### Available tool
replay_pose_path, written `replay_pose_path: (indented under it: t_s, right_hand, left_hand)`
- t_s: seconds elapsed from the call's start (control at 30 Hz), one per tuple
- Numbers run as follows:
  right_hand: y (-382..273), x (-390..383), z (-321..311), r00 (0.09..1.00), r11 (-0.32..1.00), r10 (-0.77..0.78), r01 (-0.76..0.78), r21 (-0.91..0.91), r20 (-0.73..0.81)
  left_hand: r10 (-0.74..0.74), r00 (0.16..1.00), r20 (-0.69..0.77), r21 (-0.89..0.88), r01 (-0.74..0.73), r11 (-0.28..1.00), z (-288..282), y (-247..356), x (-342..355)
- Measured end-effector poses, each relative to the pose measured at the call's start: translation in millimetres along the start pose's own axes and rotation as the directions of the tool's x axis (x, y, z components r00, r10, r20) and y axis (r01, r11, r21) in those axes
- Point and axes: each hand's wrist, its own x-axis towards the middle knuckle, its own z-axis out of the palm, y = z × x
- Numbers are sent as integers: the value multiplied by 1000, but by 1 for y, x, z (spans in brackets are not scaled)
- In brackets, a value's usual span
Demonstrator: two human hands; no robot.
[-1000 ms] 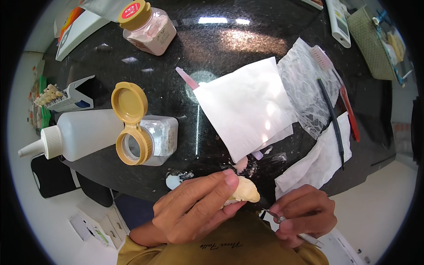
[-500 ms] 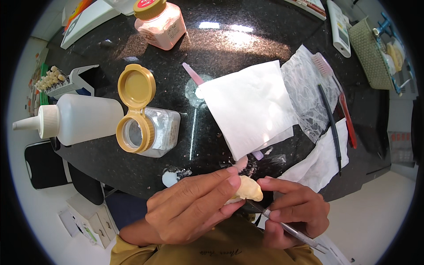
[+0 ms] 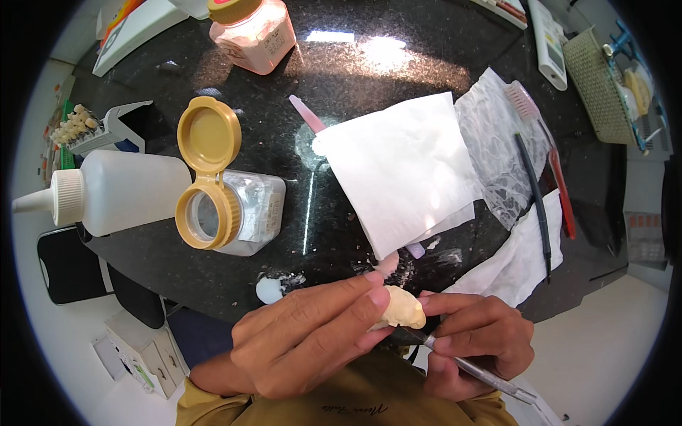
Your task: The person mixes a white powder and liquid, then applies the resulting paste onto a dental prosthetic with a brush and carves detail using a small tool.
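At the near edge of the table my left hand grips a small cream-yellow dental cast, its fingers over the cast's left side. My right hand is closed round the silver handle of a craft knife. The thin dark blade reaches the lower right edge of the cast; whether it touches cannot be told. My right index fingertip rests against or very near the cast's right end. Just beyond lie a pink lump and a small lilac piece, with white crumbs and smears around them.
Folded white tissue covers the middle. To its right are crinkled clear film, a black thin tool and a red-handled brush. Left stand a gold-lidded open jar and a white squeeze bottle; a pink-powder jar stands behind.
The cast has tilted slightly in my left hand, and the knife with my right hand has shifted a little to the right. The view has moved slightly.
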Motion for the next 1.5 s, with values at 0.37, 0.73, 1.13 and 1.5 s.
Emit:
replay_pose_path:
  t_s: [0.37,0.73,1.13,1.5]
  right_hand:
    - [-4,1,-3,999,999,34,-34,-9,25]
    - [-1,-2,-2,999,998,41,-41,48,-1]
    - [-1,-1,-3,999,998,45,-46,45,16]
    - [-2,1,-6,996,997,63,-66,45,62]
  left_hand:
    - [20,1000,1,-41,-20,999,0,1,3]
    - [46,999,20,-4,-45,999,-1,-2,2]
    - [37,999,26,-2,-37,999,-1,-1,2]
    - [52,998,18,8,-52,999,0,-2,-1]
